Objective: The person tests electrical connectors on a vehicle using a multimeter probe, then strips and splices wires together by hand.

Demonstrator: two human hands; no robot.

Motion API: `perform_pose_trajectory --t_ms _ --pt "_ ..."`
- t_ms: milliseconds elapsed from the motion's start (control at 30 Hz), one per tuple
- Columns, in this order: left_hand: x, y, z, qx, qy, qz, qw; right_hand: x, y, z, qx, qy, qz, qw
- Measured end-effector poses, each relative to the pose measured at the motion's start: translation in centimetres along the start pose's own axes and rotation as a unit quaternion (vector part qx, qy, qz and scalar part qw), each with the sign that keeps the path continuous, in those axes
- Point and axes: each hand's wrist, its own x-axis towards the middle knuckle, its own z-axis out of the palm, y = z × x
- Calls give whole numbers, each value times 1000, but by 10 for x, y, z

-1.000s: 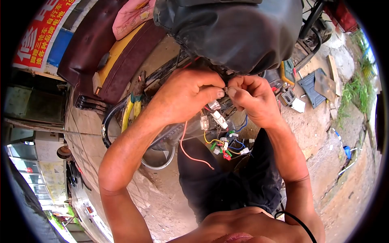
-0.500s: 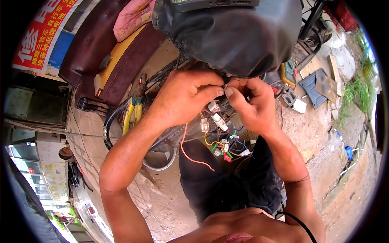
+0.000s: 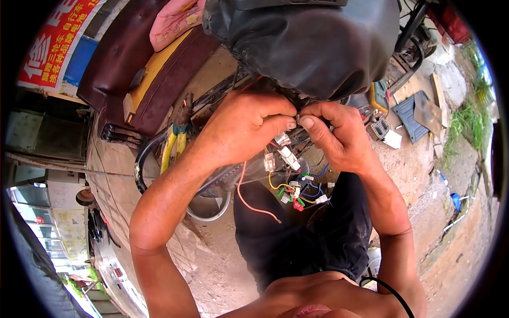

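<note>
My left hand (image 3: 246,127) and my right hand (image 3: 342,132) meet just below a black leather-like cover (image 3: 313,47). Thumb and forefinger of each are pinched together, fingertips almost touching. A tiny pale piece shows between them, too small to name. From under my left hand hangs a pinkish-red wire (image 3: 253,203) with a loose end. White plug connectors (image 3: 289,158) dangle between my wrists. Lower down, above my knees, is a tangle of coloured wires with small connectors (image 3: 297,192), one of them red.
Yellow-handled pliers (image 3: 168,151) stand left of my forearm, beside a black curved tube (image 3: 139,169). A maroon seat (image 3: 114,58) with a pink cushion (image 3: 172,26) is at upper left. Toward the right lie a yellow-edged meter (image 3: 379,98) and a dark plastic tray (image 3: 408,119).
My right hand has shifted slightly right, its fingertips now a little farther from my left ones. The black cover sits slightly more to the right in view. My left hand barely differs.
</note>
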Motion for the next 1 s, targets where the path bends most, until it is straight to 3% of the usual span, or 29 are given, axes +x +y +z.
perform_pose_trajectory --t_ms 333,467,800,900,1000 --pt "-1 2 -1 9 16 2 1000 -3 -7 11 119 18 153 981" --pt "-1 0 -6 21 34 27 999 4 -10 14 115 9 155 981" --pt "5 -2 -13 8 -41 -6 999 1 -4 20 98 35 118 988" --pt "3 -4 -2 29 35 90 995 -6 -1 27 187 70 153 968" --pt "-3 10 5 54 45 -4 998 -11 4 25 285 53 189 938"
